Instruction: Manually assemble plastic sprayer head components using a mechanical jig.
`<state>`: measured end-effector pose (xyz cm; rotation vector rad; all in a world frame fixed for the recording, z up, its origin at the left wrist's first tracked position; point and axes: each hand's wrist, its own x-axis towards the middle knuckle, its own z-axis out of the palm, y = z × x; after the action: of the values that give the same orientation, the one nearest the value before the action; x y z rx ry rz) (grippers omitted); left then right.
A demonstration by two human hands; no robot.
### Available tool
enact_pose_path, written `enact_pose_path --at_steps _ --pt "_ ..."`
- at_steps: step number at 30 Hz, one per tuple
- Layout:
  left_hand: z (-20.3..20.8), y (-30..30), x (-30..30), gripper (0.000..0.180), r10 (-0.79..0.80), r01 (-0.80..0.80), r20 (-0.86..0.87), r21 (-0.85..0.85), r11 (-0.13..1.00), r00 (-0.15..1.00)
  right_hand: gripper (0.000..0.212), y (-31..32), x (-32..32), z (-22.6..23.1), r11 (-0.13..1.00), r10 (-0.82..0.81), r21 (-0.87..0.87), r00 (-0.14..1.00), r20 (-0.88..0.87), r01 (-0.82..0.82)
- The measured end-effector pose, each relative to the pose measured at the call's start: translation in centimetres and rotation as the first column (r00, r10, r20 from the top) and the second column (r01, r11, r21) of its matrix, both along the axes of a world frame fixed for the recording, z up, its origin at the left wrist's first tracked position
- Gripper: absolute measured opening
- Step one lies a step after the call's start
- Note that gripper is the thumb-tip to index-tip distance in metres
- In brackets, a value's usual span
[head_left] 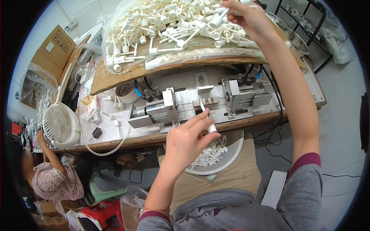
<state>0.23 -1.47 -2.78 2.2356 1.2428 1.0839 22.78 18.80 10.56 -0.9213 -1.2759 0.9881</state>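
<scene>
The left hand (185, 140) pinches a white plastic piece (212, 128) at the near side of a metal machine (205, 89). Beyond the machine, the right hand (249, 18) grips a second white piece (216, 21) beside a heap (154, 24) of similar pieces. Nearer than the machine, a bowl (233, 159) holds more.

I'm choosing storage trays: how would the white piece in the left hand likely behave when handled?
The white piece is probably light: the left hand merely pinches it. Its thin, straight stem looks stiff. Its round, wider end may make it roll.
</scene>
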Motion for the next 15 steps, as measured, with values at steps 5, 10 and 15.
enact_pose_path --at_steps 5,10,15 --pt "4.0 0.1 0.7 0.084 0.019 0.003 0.453 -0.048 0.999 0.891 0.027 -9.1 -3.1 -3.6 0.993 0.035 0.112 0.995 0.091 -0.045" --pt "4.0 -0.3 0.9 0.039 -0.050 0.000 0.322 0.153 0.988 0.946 0.027 -14.4 -4.8 -7.7 0.981 0.170 -0.073 0.979 -0.109 -0.179" --pt "3.1 -2.1 0.5 0.041 -0.101 0.070 0.211 0.150 0.986 0.972 0.023 -14.9 -3.2 -9.0 0.957 0.130 -0.209 0.939 -0.318 -0.203"
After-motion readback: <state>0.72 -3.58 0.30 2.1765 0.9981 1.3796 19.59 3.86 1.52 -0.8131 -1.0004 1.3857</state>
